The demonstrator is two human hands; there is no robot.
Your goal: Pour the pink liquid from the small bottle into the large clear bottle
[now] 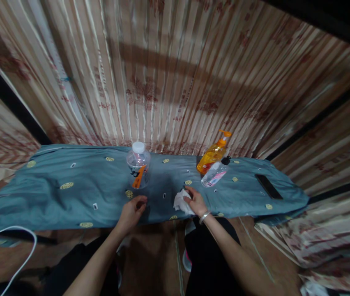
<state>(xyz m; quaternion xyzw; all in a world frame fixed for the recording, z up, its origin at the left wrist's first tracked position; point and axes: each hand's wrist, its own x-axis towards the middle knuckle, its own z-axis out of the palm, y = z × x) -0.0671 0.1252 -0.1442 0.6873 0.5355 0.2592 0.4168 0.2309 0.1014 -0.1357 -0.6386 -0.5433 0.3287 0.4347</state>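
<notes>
A crumpled white tissue (181,202) is pinched in my right hand (196,201), low over the front part of the cloth-covered bench. My left hand (132,213) is at the bench's front edge, its fingers loosely curved and the thumb apart from them, with nothing visible in it. Just beyond it stands a clear plastic bottle (144,158) with a white cap and an orange-and-black label. Past my right hand are an amber pump bottle (211,157) with an orange pump head and, in front of it, a smaller clear bottle (214,174) with a black cap.
The bench cover (48,205) is blue-green with yellow patterns. A dark phone (268,186) lies at its right end. Behind hangs a striped, flowered curtain (162,82) between dark frame bars. A white cable (28,230) loops at the lower left.
</notes>
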